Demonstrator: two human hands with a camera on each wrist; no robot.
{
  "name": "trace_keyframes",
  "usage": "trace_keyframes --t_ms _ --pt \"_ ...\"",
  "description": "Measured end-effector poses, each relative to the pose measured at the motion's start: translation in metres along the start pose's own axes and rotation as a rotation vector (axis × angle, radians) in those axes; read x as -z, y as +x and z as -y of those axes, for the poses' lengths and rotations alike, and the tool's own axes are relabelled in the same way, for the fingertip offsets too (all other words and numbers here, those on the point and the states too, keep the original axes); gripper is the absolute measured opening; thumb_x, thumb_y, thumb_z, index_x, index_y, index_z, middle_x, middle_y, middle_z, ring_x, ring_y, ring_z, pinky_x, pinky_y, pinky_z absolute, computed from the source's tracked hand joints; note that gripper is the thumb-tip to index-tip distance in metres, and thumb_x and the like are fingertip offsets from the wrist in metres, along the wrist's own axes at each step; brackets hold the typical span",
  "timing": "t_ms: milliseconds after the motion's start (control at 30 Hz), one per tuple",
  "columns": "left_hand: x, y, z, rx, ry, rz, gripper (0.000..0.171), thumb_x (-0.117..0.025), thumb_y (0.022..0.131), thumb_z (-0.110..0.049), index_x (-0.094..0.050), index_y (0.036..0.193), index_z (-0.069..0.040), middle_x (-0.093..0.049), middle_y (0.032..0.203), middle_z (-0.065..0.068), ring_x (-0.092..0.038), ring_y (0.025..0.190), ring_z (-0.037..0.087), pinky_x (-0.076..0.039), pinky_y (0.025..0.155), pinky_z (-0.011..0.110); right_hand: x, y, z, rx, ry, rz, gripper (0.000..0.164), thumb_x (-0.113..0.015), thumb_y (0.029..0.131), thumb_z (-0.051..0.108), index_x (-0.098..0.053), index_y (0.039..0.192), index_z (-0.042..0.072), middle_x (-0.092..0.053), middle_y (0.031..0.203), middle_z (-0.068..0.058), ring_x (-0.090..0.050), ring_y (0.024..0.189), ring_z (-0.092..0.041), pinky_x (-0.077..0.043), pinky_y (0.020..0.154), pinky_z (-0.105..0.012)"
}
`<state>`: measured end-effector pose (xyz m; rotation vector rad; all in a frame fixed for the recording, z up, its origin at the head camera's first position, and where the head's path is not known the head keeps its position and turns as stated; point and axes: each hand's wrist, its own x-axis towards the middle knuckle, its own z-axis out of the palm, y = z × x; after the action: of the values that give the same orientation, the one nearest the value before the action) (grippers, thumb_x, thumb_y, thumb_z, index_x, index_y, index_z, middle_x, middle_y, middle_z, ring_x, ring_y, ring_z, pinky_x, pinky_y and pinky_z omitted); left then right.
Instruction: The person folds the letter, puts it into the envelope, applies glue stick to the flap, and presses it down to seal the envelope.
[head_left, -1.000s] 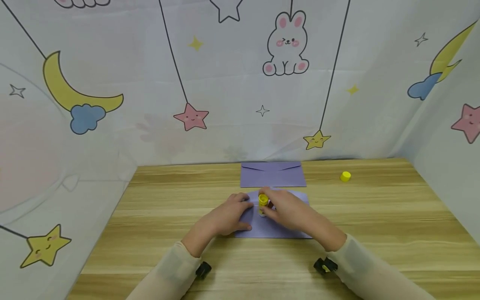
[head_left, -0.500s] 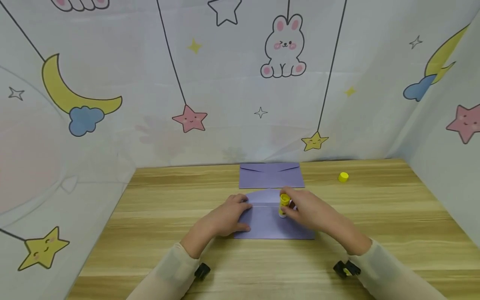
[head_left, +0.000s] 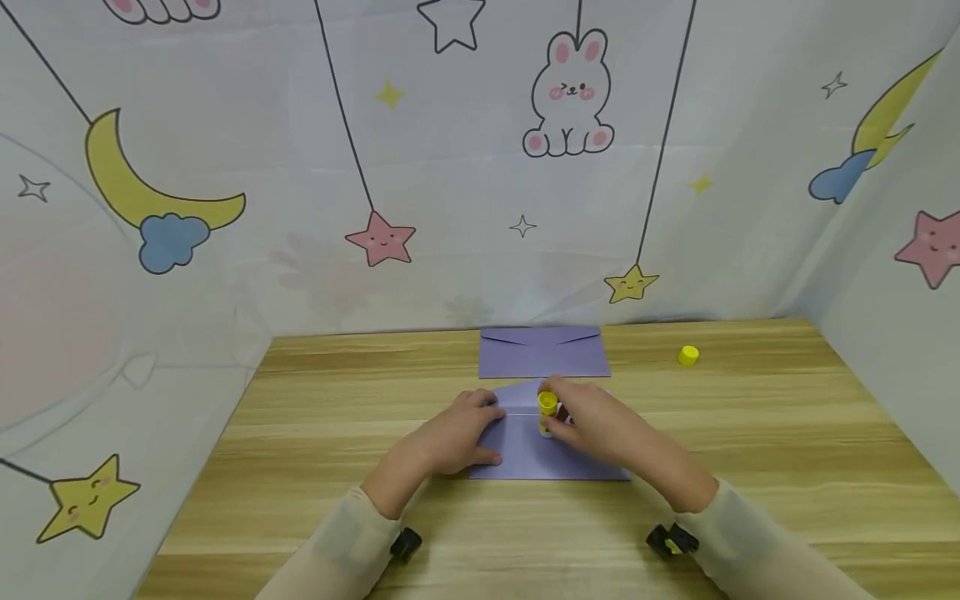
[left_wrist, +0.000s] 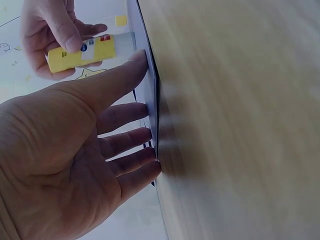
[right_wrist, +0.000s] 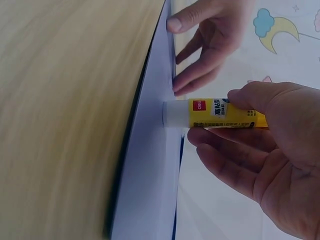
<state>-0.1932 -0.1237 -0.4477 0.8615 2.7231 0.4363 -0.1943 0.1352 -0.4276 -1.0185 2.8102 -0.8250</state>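
An uncapped glue stick (right_wrist: 210,113), yellow with a whitish end, is pinched between the thumb and fingers of my right hand (head_left: 596,421). It stands nearly upright, its whitish end meeting the surface of a purple envelope (head_left: 517,454). That envelope lies flat in front of me with its flap spread out on the far side. At its left end my left hand (head_left: 457,433) rests with fingertips and thumb on the paper, fingers extended, as the left wrist view also shows. The glue's very tip against the paper is hard to make out.
Just behind lies a second purple envelope (head_left: 543,357), against the patterned curtain (head_left: 450,167). A yellow cap (head_left: 688,356) sits on the wooden table (head_left: 337,375) at the back right. Curtains bound the table at the back and sides.
My right hand has slid the glue stick right along the envelope, then partway back to the left. The left hand holds its place.
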Motion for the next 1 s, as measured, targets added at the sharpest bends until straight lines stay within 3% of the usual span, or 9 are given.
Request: trace_keyframes --t_ms 333,533,700,833,933,1000 --pt "-0.001 0.003 -0.002 -0.009 0.001 -0.004 0.065 -0.082 0.097 -0.033 -0.059 0.149 -0.001 -0.044 0.159 0.018 -0.039 0.148 0.036 -0.041 0.118 0.046 -0.013 0.014 0.008 0.019 0.132 -0.008 0.033 -0.072 0.103 0.016 -0.059 0.133 0.007 -0.071 0.103 0.002 -0.073 0.094 -0.014 -0.06 0.076 -0.029" --pt "0.0 0.002 -0.002 -0.017 -0.003 -0.016 0.067 -0.084 0.095 -0.034 -0.06 0.146 0.0 -0.047 0.156 0.017 -0.042 0.145 0.034 -0.041 0.118 0.046 0.003 0.01 0.004 -0.051 0.236 -0.124 0.028 -0.078 0.1 0.027 -0.067 0.124 0.017 -0.069 0.108 0.007 -0.071 0.092 -0.012 -0.06 0.075 -0.033" --pt "0.002 0.004 0.001 -0.033 -0.015 -0.042 0.068 -0.088 0.09 -0.031 -0.061 0.143 0.001 -0.052 0.147 0.016 -0.045 0.138 0.033 -0.041 0.117 0.046 0.025 0.006 0.0 -0.103 0.493 -0.219 0.025 -0.08 0.098 0.022 -0.067 0.119 0.016 -0.072 0.103 -0.002 -0.072 0.082 -0.023 -0.062 0.07 -0.039" --pt "0.005 0.005 0.002 -0.056 -0.043 -0.078 0.071 -0.091 0.087 -0.028 -0.059 0.143 0.002 -0.054 0.14 0.016 -0.047 0.132 0.035 -0.042 0.114 0.048 0.039 0.004 -0.005 -0.164 0.72 -0.259 0.028 -0.076 0.101 0.016 -0.063 0.125 0.01 -0.071 0.111 -0.016 -0.074 0.086 -0.031 -0.064 0.074 -0.04" --pt "0.008 0.006 0.002 -0.076 -0.091 -0.146 0.069 -0.091 0.086 -0.023 -0.059 0.141 0.004 -0.057 0.136 0.017 -0.05 0.129 0.037 -0.044 0.112 0.049 0.045 0.003 -0.007 -0.218 0.839 -0.285 0.029 -0.071 0.104 0.015 -0.059 0.129 0.007 -0.07 0.114 -0.02 -0.074 0.091 -0.03 -0.064 0.077 -0.039" --pt "0.011 0.008 0.002 -0.08 -0.175 -0.206 0.064 -0.089 0.088 -0.019 -0.06 0.139 0.005 -0.06 0.132 0.019 -0.054 0.125 0.038 -0.047 0.109 0.05 0.047 0.003 -0.007 -0.244 0.924 -0.298 0.028 -0.068 0.105 0.013 -0.057 0.13 0.004 -0.071 0.113 -0.019 -0.074 0.094 -0.028 -0.064 0.08 -0.038"
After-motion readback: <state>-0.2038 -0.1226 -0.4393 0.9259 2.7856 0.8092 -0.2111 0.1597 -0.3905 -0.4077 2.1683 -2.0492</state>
